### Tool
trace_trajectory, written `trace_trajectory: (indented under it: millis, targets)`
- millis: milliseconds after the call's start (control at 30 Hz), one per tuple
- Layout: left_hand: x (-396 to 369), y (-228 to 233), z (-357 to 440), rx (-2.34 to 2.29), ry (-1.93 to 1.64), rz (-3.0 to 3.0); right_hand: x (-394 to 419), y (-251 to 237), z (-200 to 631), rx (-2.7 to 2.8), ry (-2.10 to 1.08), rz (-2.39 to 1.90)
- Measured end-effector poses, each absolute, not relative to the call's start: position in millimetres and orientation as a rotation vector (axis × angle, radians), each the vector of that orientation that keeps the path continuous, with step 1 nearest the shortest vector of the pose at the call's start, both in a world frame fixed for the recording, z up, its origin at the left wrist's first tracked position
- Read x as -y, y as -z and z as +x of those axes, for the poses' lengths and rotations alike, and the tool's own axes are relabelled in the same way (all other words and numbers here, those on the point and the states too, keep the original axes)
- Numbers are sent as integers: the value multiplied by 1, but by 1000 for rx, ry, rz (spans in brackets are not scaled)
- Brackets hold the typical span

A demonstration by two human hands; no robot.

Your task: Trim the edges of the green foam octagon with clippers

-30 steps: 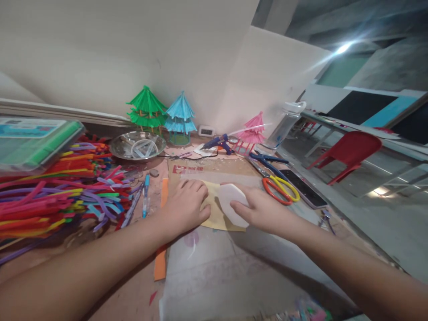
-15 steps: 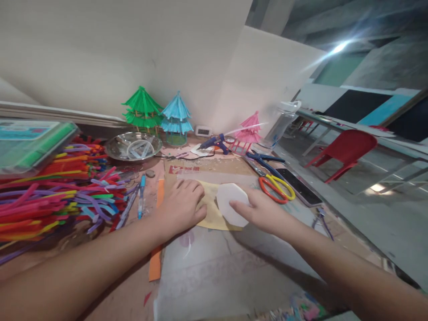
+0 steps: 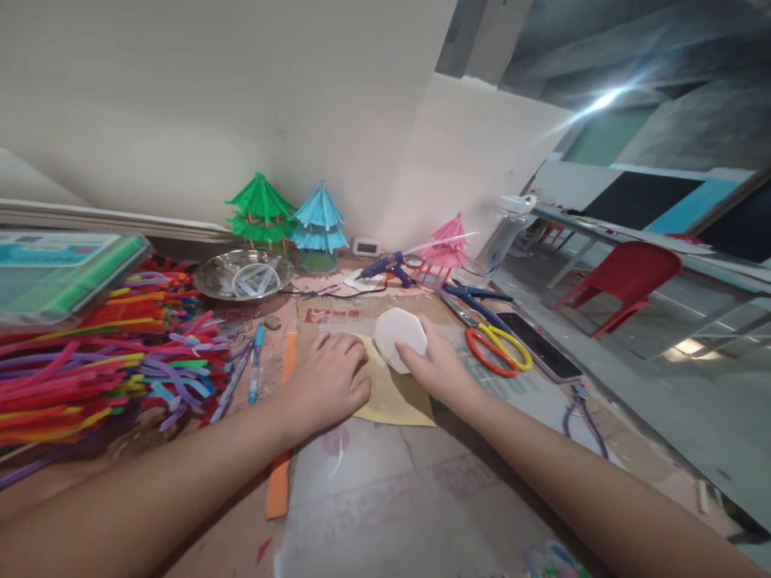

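**Ana:** Head view puts both hands mid-tabletop. The left hand (image 3: 322, 384) lies palm down on the tan paper sheet (image 3: 394, 401), fingers loosely curled and holding nothing, only pinning the sheet.

**Ben:** And the right?

**Ana:** The right hand (image 3: 437, 371) has its fingers closed on the near edge of the white octagonal piece (image 3: 394, 335), thumb on top. The piece rests at the far end of the tan sheet, just beside the left knuckles.

**Ben:** How would it handle?

**Ana:** My guess is thin foam or card: light, flat, fairly stiff, though it could crease if pinched hard. Its matte face shouldn't slip. The straight edges look like the best hold, thumb above and fingers below. The tan sheet looks floppy and would slide unless pressed.

**Ben:** Room to move?

**Ana:** Tight on the sides. The red and yellow scissors (image 3: 495, 348) lie near the right hand, with a phone (image 3: 538, 347) just past them and the tabletop (image 3: 373, 490) edge beyond that. To the left are an orange strip (image 3: 282, 474), a blue pen (image 3: 255, 363) and the pile of coloured pipe cleaners (image 3: 114, 337).

**Ben:** Farther back?

**Ana:** A glue gun (image 3: 389, 266), a metal dish (image 3: 244, 274) and the green (image 3: 259, 207), blue (image 3: 320, 221) and pink paper pagodas (image 3: 446, 247) against the wall. The open space is the bare stretch toward the person.
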State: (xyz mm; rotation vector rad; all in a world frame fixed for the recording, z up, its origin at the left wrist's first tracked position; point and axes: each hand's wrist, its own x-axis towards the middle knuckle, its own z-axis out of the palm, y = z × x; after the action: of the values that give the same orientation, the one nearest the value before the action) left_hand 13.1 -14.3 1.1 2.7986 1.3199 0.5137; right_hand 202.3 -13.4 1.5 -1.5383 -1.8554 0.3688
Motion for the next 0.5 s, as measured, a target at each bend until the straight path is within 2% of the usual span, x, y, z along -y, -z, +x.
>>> trace_trajectory:
  millis: [500]
  targets:
    - [15, -1, 13, -1306, -501, 2835, 39, -1, 208, 2037, -312, -1503]
